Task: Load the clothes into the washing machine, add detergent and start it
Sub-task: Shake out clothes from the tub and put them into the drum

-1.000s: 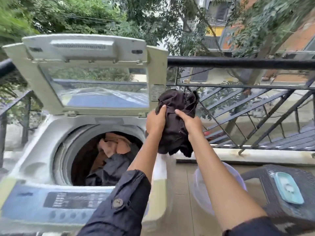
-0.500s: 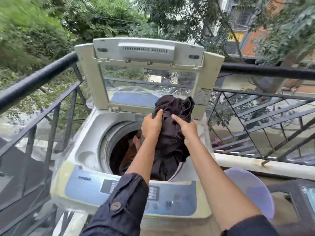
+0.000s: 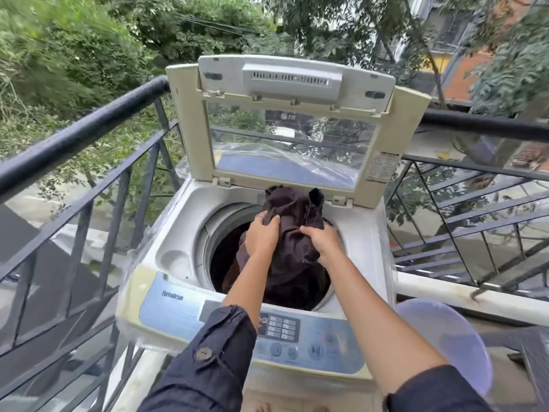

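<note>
hands [image 3: 292, 237] grip dark garment [image 3: 292, 254], prob. over drum [image 3: 212, 233]

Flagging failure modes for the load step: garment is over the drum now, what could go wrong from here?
1. The dark garment, bunched in the left hand and right hand, has a flap sticking up toward the drum's back edge; it may drape over the drum rim rather than drop in.
2. The forearms cross the control panel; a sleeve could brush a button.
3. The open lid stands upright just behind the hands; a knock might drop it.
</note>
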### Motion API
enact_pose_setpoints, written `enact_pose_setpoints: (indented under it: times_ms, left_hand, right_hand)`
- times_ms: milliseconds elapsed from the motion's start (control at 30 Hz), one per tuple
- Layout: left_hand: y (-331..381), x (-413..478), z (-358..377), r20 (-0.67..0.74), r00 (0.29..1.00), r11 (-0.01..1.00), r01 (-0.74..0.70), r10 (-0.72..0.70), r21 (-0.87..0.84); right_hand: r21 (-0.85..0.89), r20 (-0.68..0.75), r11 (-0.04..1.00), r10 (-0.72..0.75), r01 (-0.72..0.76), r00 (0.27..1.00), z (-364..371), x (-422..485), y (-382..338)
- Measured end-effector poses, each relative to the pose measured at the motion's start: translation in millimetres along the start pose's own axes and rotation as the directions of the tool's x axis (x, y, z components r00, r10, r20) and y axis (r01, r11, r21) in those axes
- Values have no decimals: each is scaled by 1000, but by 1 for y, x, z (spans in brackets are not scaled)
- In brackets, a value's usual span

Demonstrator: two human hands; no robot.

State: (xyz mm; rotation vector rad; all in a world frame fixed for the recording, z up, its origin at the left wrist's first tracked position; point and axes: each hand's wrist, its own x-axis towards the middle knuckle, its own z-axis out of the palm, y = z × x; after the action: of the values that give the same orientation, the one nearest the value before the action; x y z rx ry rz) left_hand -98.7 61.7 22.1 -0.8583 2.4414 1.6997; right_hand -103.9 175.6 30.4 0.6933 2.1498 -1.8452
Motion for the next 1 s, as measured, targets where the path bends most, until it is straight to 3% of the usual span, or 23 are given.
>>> enact_pose_setpoints:
  times_ms: [300,533,800,1000]
  left_hand:
    - [-18,15,5,-52,996,997,79,-78,9]
    - [-14,27,6,-72,992,992,95,-101,-81]
    - [-26,56,8,-55,980,958,177,-194,-224]
    - [-24,83,9,-9,963,898,248,-270,-363]
  right_hand:
    - [-136,84,988,79,-67,993,3,18,16]
    - [-242,12,969,54,-49,998,1,40,19]
    - [-82,55,988,132,-127,990,15,66,25]
    - [44,65,963,262,-265,963,29,79,20]
